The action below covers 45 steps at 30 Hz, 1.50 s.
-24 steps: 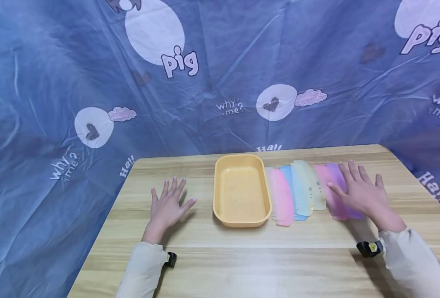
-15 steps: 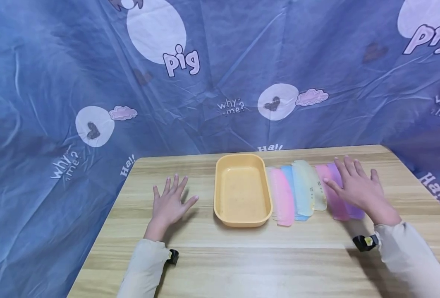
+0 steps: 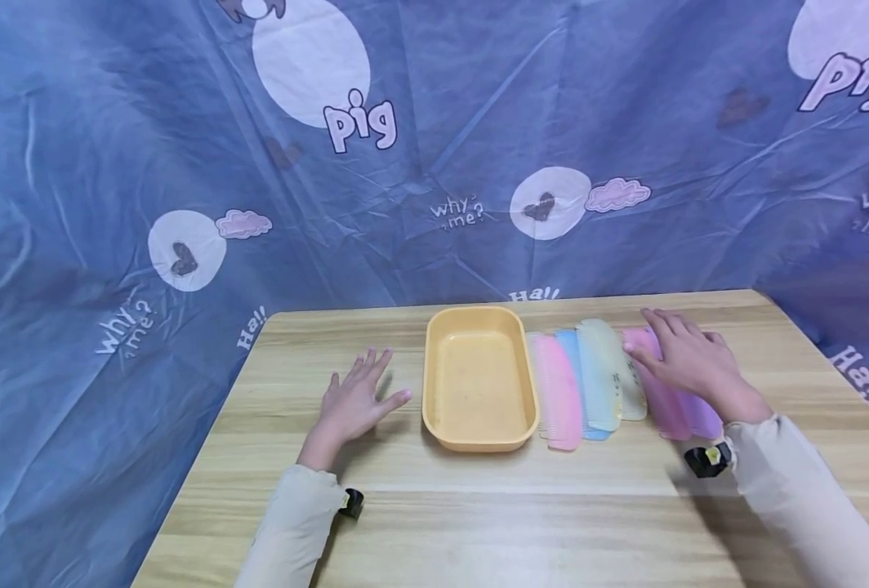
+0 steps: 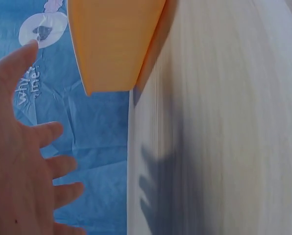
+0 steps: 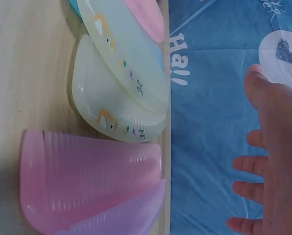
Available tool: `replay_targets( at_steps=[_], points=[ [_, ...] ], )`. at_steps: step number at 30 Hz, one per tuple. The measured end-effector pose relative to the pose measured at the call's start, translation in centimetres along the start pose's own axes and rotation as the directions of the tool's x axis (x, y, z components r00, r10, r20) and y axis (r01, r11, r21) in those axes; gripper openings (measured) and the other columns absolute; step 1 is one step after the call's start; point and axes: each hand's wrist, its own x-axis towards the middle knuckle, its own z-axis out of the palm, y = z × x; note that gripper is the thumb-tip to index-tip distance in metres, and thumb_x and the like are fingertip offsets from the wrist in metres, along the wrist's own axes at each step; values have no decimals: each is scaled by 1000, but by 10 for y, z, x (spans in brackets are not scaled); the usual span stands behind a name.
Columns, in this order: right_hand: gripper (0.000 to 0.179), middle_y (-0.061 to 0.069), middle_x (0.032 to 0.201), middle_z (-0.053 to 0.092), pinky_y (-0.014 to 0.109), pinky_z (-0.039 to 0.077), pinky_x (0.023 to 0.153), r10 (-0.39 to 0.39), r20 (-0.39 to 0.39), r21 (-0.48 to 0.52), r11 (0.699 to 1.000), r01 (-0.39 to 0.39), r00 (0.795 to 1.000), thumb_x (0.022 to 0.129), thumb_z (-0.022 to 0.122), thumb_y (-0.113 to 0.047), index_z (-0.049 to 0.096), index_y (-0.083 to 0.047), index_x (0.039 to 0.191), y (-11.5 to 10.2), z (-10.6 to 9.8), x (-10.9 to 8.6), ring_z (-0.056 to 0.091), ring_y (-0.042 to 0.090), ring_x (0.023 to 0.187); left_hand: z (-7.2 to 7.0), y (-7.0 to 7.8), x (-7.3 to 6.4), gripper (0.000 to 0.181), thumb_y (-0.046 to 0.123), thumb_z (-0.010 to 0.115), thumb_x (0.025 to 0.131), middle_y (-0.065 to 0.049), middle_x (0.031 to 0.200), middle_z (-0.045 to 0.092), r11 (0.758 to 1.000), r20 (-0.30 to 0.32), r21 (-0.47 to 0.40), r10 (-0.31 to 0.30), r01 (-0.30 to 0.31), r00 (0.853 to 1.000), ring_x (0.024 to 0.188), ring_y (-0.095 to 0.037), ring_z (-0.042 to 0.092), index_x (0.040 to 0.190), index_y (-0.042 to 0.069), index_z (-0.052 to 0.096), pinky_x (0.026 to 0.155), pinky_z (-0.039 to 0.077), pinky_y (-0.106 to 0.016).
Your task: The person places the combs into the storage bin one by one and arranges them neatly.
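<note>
My left hand (image 3: 349,408) hovers over the table left of a yellow plastic tray (image 3: 430,384), its fingers spread and holding nothing. In the left wrist view its shadow falls on the wood. On the other side, my right hand (image 3: 688,359) hangs with spread fingers above a pink comb (image 3: 666,404) and a purple comb (image 3: 701,415), partly hiding them. Beside these, pale yellow-green combs (image 5: 119,110) with small printed pictures overlap each other. Nearer the tray lie a blue comb (image 3: 568,347) and another pink comb (image 3: 563,392).
The wooden table (image 3: 508,523) ends at the back against a blue printed cloth (image 3: 420,163). Combs fan out along the tray's right side, several overlapping. A small black device (image 3: 708,460) sits on the right wrist, and a similar device (image 3: 352,503) on the left.
My right hand has moved left over the combs, uncovering more of the purple one. My left hand has shifted right, closer to the tray. Tray and combs stay put.
</note>
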Motion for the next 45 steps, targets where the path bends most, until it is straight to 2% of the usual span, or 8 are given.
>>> replay_targets(
  at_steps=[6,11,18,23,28,36,38,45],
  points=[
    [83,31,151,25,76,25,94,-12,33,16,1000,11,999,97,36,-61,18,-2,152,3,-3,11,26,57,132,4,6,8,85,66,53,87,-15,158,26,998,0,-54,40,-40,999,145,-35,28,155,24,23,111,18,-68],
    [81,33,151,24,78,22,96,-33,59,41,999,31,998,98,39,-58,17,-4,153,3,-4,23,24,59,131,7,10,11,91,71,53,83,-13,158,27,994,18,-104,46,-43,999,143,-36,32,155,24,23,112,20,-66],
    [83,35,150,25,79,23,96,-59,126,73,996,50,990,97,41,-59,17,-3,153,5,4,33,24,62,131,10,17,10,89,65,62,82,-11,153,39,978,60,-209,36,-23,998,135,-38,44,153,26,27,102,40,-60],
    [80,36,147,29,76,29,95,-94,128,118,990,79,987,97,46,-54,23,2,150,6,9,39,27,62,128,12,19,9,87,57,67,81,-13,149,44,954,103,-298,32,0,994,134,-35,45,153,27,28,103,38,-61],
    [78,36,136,45,72,34,94,-120,132,180,979,96,984,97,49,-50,27,5,147,6,17,45,36,61,123,15,15,11,89,57,69,80,-9,144,51,932,130,-361,44,6,990,130,-32,51,153,25,28,105,35,-61],
    [73,28,108,59,56,46,85,-165,121,241,961,132,979,95,57,-41,35,12,140,3,22,54,58,40,100,20,14,16,84,50,70,81,-4,126,60,896,137,-443,92,-22,986,114,-24,60,151,27,31,98,44,-51],
    [75,28,108,58,55,47,84,-155,142,251,961,116,978,95,57,-42,35,13,140,3,23,56,58,38,99,21,14,16,83,50,71,80,-3,124,60,891,142,-453,93,-19,986,112,-21,60,151,31,31,97,44,-48],
    [81,41,122,47,58,46,90,-152,235,317,946,72,960,94,58,-43,30,17,140,3,29,58,52,52,111,23,14,16,85,45,74,78,-2,122,59,873,162,-487,105,-13,981,106,-17,58,151,32,31,92,45,-41]
  ],
)
